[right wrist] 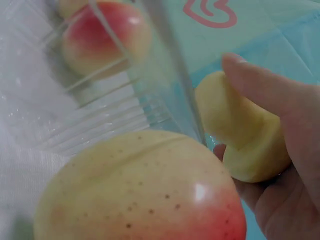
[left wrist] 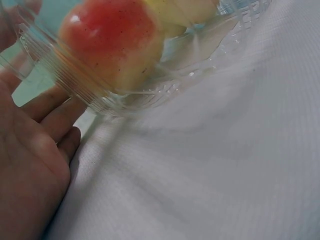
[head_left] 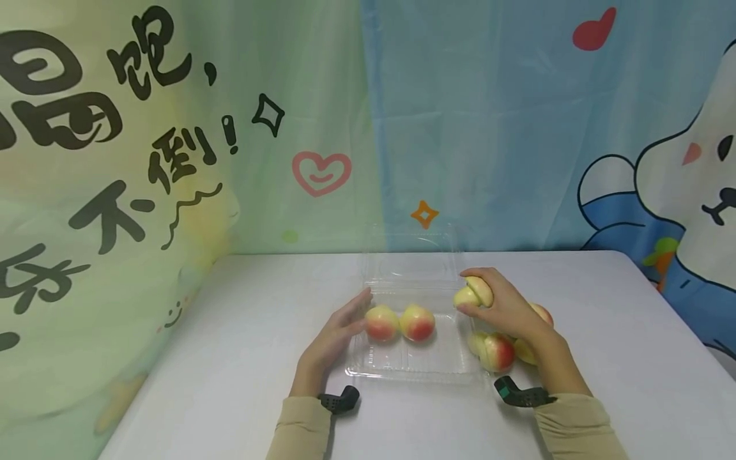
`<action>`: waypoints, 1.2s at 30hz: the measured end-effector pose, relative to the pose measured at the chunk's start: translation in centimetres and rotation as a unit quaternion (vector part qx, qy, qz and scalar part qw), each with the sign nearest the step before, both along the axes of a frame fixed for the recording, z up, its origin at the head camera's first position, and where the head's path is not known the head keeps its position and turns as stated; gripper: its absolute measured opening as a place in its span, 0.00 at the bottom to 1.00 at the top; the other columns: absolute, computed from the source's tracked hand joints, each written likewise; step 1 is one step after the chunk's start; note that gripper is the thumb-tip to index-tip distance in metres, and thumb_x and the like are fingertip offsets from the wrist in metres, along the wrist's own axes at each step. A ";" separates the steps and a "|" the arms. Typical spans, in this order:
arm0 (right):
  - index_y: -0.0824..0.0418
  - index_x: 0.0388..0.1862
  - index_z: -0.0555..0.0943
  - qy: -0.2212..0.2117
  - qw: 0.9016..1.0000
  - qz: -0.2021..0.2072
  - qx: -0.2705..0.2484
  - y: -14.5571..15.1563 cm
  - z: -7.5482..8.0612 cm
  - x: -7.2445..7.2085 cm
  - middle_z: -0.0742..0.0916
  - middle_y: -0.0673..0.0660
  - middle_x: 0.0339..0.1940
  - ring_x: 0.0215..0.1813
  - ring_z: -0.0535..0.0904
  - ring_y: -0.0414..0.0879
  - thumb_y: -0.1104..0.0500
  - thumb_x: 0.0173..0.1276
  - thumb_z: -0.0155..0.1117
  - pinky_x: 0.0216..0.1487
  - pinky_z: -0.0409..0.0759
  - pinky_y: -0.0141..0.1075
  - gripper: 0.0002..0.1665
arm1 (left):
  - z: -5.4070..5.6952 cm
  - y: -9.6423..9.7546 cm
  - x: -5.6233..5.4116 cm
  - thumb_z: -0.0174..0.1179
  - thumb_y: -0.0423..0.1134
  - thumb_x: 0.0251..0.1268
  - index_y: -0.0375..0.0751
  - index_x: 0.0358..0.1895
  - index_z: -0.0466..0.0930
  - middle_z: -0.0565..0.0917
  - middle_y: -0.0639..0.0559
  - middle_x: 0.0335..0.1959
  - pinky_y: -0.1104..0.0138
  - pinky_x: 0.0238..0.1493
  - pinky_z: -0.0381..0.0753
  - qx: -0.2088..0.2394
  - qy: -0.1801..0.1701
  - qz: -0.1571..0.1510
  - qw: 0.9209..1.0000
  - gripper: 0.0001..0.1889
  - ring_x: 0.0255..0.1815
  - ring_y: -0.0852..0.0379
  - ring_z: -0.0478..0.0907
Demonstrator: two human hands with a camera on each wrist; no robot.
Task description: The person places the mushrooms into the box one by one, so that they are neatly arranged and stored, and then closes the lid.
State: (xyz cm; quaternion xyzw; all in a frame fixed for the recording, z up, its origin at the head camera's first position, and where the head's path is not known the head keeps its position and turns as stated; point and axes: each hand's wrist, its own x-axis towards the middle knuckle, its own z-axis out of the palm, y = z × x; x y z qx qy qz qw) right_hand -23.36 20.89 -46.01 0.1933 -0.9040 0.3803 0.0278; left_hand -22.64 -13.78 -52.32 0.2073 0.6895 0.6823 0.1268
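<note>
A clear plastic box [head_left: 402,364] with its lid [head_left: 411,255] raised at the back stands on the table. Two yellow-and-red peaches [head_left: 418,322] lie side by side in it. My left hand [head_left: 338,332] rests against the box's left wall, fingers fairly straight; the left wrist view shows them beside the ridged plastic, near a red peach [left wrist: 112,40]. Over the box's right rim, my right hand [head_left: 503,303] grips a pale yellow peach [head_left: 474,292], its deep crease plain in the right wrist view. The fingers partly cover that peach [right wrist: 250,150].
Several more peaches [head_left: 498,352] lie on the white table [head_left: 230,377], just right of the box and partly under my right forearm. One looms close in the right wrist view [right wrist: 145,195]. A printed curtain [head_left: 489,128] hangs behind the table.
</note>
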 end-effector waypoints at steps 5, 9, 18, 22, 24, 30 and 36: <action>0.56 0.68 0.60 -0.047 0.999 0.021 0.000 0.1 0.1 0.3 0.66 0.62 0.63 0.57 0.67 0.54 0.48 0.68 0.60 0.57 0.69 0.50 0.35 | 0.0 0.0 0.0 0.51 0.34 0.69 0.44 0.75 0.52 0.53 0.46 0.77 0.57 0.77 0.43 0.001 -0.005 -0.001 1.000 0.32 0.77 0.53 0.50; 0.58 0.71 0.55 -0.102 0.994 0.041 -0.020 0.1 0.9 0.8 0.61 0.64 0.67 0.64 0.61 0.57 0.56 0.72 0.47 0.63 0.63 0.57 0.30 | 0.1 0.0 0.1 0.51 0.35 0.68 0.45 0.74 0.53 0.54 0.46 0.77 0.57 0.77 0.43 0.001 -0.002 0.001 1.000 0.33 0.77 0.53 0.50; 0.59 0.76 0.49 -0.141 0.987 0.070 -0.045 0.7 1.3 0.9 0.56 0.66 0.75 0.75 0.47 0.63 0.47 0.77 0.43 0.70 0.47 0.67 0.35 | 0.5 0.0 0.1 0.53 0.38 0.67 0.46 0.75 0.53 0.54 0.45 0.76 0.56 0.77 0.43 -0.015 0.001 0.003 1.000 0.33 0.77 0.52 0.50; 0.57 0.74 0.57 -0.100 0.994 0.054 -0.002 0.7 1.4 0.8 0.68 0.63 0.67 0.66 0.64 0.59 0.45 0.71 0.54 0.64 0.64 0.59 0.38 | 0.5 0.0 0.1 0.53 0.39 0.67 0.48 0.74 0.53 0.54 0.47 0.77 0.57 0.77 0.43 -0.020 -0.008 0.010 1.000 0.33 0.77 0.55 0.50; 0.54 0.72 0.62 -0.092 0.995 0.040 0.017 0.5 1.5 0.9 0.71 0.60 0.60 0.59 0.68 0.55 0.43 0.66 0.60 0.59 0.69 0.54 0.39 | 0.4 0.0 0.0 0.53 0.38 0.67 0.49 0.74 0.54 0.54 0.47 0.77 0.58 0.77 0.43 -0.015 -0.008 0.010 1.000 0.33 0.77 0.55 0.51; 0.54 0.61 0.63 -0.108 0.994 0.009 0.035 -0.5 1.6 1.0 0.65 0.58 0.54 0.55 0.70 0.54 0.39 0.60 0.65 0.58 0.73 0.50 0.38 | 0.2 -0.1 -0.2 0.51 0.36 0.68 0.48 0.74 0.53 0.52 0.46 0.77 0.58 0.77 0.42 0.000 -0.003 0.002 1.000 0.32 0.77 0.55 0.51; 0.55 0.61 0.58 -0.121 0.992 0.008 0.019 -1.5 1.5 1.3 0.61 0.58 0.55 0.56 0.69 0.53 0.40 0.64 0.61 0.55 0.71 0.46 0.36 | 0.1 -0.1 -0.2 0.52 0.36 0.67 0.46 0.74 0.53 0.53 0.45 0.77 0.59 0.77 0.43 -0.001 -0.006 0.002 1.000 0.33 0.77 0.54 0.51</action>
